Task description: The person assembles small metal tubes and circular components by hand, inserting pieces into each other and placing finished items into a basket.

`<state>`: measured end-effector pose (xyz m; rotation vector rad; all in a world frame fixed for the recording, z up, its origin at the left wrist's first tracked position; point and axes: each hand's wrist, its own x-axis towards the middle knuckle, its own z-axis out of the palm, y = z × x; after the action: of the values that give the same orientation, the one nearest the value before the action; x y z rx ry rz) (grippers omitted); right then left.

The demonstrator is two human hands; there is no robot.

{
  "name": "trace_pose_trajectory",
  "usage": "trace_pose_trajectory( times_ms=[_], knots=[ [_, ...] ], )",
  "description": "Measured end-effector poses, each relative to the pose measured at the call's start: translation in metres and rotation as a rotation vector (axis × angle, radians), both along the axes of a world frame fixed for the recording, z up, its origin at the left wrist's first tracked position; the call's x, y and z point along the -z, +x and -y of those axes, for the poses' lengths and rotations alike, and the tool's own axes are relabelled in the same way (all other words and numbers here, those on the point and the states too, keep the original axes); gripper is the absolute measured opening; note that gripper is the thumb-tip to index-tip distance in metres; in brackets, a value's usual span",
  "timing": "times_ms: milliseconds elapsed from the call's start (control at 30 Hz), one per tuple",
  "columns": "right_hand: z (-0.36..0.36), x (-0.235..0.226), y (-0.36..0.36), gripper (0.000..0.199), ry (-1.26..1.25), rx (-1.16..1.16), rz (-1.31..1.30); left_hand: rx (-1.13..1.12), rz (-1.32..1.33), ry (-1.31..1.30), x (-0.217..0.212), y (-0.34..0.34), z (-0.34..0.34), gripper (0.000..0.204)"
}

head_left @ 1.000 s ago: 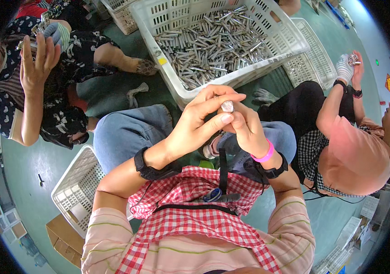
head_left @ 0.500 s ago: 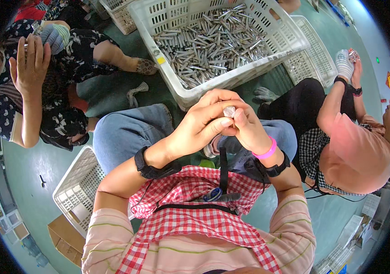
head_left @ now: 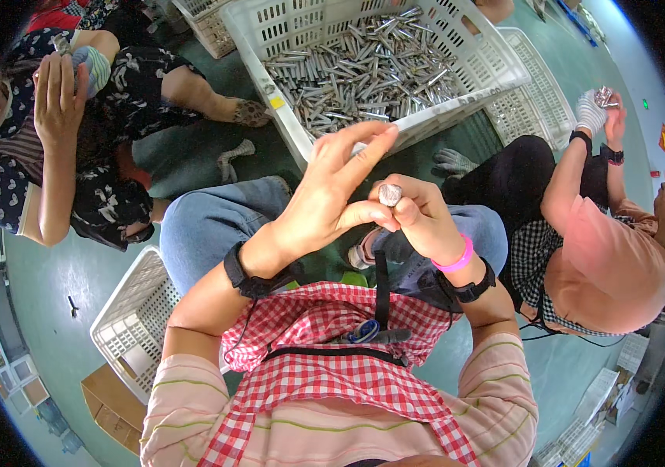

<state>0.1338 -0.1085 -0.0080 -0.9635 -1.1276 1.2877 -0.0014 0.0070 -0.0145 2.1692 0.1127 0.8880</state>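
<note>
My right hand [head_left: 424,220] is closed around a small silver metal tube [head_left: 390,194], whose round end points up at me. My left hand [head_left: 331,201] pinches that tube's end with thumb and forefinger while the other fingers stretch out toward the crate. Both hands hover above my knees in blue jeans [head_left: 215,222]. Straight ahead stands a big white slotted crate [head_left: 496,74] holding several silver metal tubes [head_left: 356,70].
An empty white basket [head_left: 126,327] lies by my left leg, with a cardboard box [head_left: 110,405] beside it. A person in a dark patterned dress sits at the left, another in a pink top at the right holding a small shiny part [head_left: 603,96]. A second white crate [head_left: 531,101] sits behind.
My left hand's fingers have spread open and lifted from around the tube, leaving only thumb and forefinger on its end. The person at the left lowered their raised hand slightly.
</note>
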Motion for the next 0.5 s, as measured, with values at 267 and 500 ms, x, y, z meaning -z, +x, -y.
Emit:
trace_pose_trajectory(
  times_ms=[267,500],
  knots=[
    [0.002,-0.006,0.002,0.038,-0.027,0.025,-0.011,-0.057,0.153,-0.083,-0.007,0.001,0.016,0.071],
    [0.003,-0.008,-0.002,0.040,-0.016,0.056,0.164,0.209,0.099,-0.491,-0.004,-0.001,0.008,0.031]
  ],
)
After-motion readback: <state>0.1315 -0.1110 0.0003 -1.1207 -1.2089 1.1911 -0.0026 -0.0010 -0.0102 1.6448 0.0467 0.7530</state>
